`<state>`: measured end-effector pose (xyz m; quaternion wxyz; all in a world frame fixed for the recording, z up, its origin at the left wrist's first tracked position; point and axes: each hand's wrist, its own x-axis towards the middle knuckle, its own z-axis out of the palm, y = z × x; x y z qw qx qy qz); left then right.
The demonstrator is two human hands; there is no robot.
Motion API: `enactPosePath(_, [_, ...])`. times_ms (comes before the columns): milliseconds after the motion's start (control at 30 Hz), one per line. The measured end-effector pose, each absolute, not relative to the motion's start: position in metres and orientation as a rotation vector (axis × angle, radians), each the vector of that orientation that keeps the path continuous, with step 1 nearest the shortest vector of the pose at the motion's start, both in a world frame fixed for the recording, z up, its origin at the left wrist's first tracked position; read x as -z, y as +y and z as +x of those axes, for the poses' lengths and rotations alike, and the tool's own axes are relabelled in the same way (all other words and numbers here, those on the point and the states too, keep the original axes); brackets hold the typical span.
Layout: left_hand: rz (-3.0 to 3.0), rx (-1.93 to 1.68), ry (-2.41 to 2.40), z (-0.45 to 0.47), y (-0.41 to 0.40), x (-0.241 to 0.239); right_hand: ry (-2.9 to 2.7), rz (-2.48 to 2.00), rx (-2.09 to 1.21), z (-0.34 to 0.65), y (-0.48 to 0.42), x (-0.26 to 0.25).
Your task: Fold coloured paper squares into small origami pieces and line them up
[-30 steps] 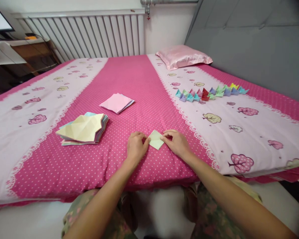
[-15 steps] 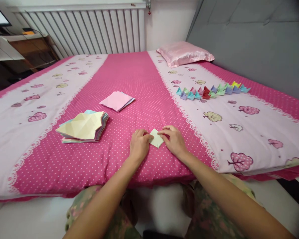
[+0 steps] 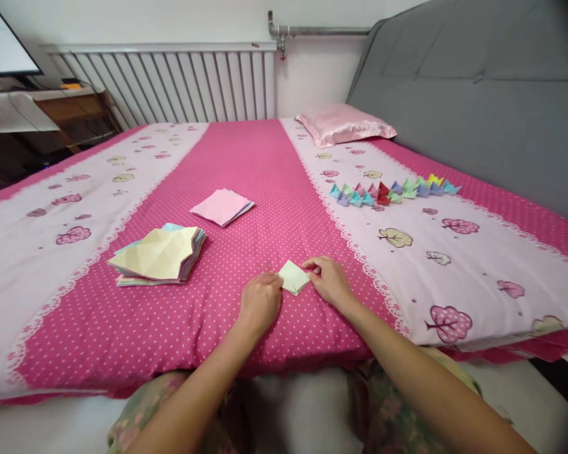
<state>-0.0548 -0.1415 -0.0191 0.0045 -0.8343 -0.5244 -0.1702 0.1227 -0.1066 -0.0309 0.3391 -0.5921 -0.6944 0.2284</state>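
A small pale green folded paper square (image 3: 294, 277) lies on the bed with one corner toward me. My left hand (image 3: 261, 300) pinches its left corner between thumb and fingers. At the opposite corner is my right hand (image 3: 329, 279), its thumb and curled fingertips at the paper's edge. To the left sits a stack of creased paper sheets (image 3: 156, 255), pale yellow on top with other colours below. Behind it is a neater pile of square sheets (image 3: 223, 207), pink uppermost.
Several small folded paper pieces (image 3: 383, 193) in many colours stand in rows on the right. A pink pillow (image 3: 345, 125) rests at the far side by a grey padded headboard (image 3: 473, 107). A white radiator (image 3: 180, 85) lines the wall; a screen (image 3: 4, 44) stands far left.
The view has tilted up slightly, so everything sits lower in the picture. My fingers have drawn outward to the paper's side corners, showing more of its surface.
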Motion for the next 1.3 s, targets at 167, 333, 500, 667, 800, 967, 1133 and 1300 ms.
enactPosePath(167, [-2.556,0.471,-1.703,-0.053,-0.147,0.012,-1.758,-1.568,-0.672,0.127,-0.11,0.025])
enactPosePath(333, [-2.548,0.441,-1.732,-0.049,-0.15,0.007,-1.753,-1.651,-0.699,0.123,-0.109,0.024])
enactPosePath(500, [-2.487,0.82,-2.029,-0.057,-0.144,0.006,-1.559,-1.409,-0.966,0.115,-0.108,0.029])
enactPosePath(667, [-2.563,1.812,-2.281,-0.066,-0.134,0.0,-1.492,-1.058,-1.099,0.11,-0.119,0.013])
enactPosePath(800, [-2.712,2.027,-2.442,-0.066,-0.138,-0.006,-1.472,-0.978,-1.199,0.107,-0.131,0.004])
enactPosePath(967, [-2.691,2.118,-2.571,-0.065,-0.15,-0.013,-1.24,-0.935,-1.333,0.107,-0.135,0.0])
enactPosePath(1133, [-2.831,2.044,-2.548,-0.064,-0.152,-0.017,-1.224,-0.906,-1.327,0.114,-0.135,-0.008])
enactPosePath(1300, [-2.9,1.966,-2.588,-0.062,-0.153,-0.018,-1.279,-0.928,-1.306,0.119,-0.133,-0.009])
